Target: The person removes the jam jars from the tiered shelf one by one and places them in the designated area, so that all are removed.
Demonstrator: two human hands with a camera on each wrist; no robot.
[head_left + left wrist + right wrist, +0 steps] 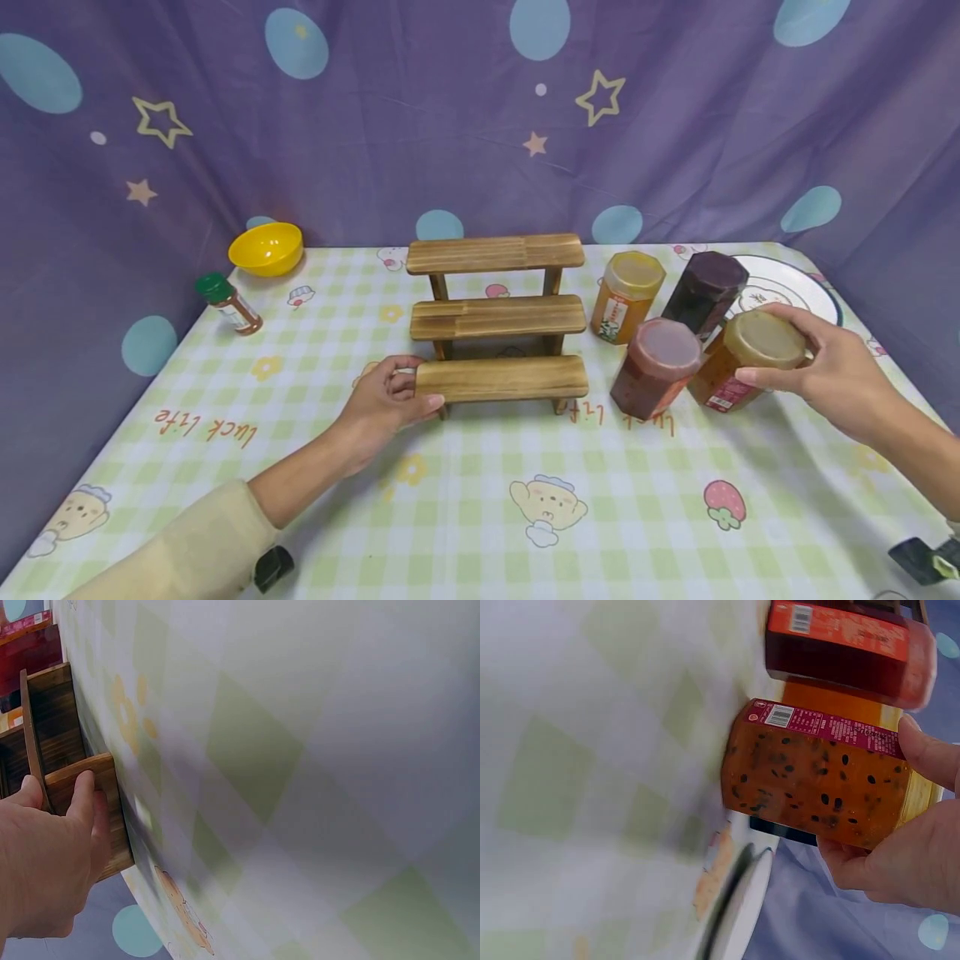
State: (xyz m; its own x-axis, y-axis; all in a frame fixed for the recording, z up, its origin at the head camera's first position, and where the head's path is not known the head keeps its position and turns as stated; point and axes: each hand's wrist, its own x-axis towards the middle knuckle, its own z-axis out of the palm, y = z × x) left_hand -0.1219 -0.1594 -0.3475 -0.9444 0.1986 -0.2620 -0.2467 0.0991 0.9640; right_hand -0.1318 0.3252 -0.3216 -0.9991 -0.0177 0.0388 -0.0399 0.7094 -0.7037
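Note:
My left hand pinches the left end of the lowest tier of a three-tier wooden stand, with the thumb in front and fingers behind. In the left wrist view, the fingers lie against the stand's end. On the right, my right hand grips a jar of orange jam with dark seeds around its yellowish lid. Beside that jar stands a dark red jar with a pink lid. Behind them are an amber jar with a yellow lid and a dark purple jar.
A white plate with a dark rim lies behind the right hand. At the far left are a yellow bowl and a green-capped spice bottle. A checked cloth covers the table, and a purple curtain hangs behind.

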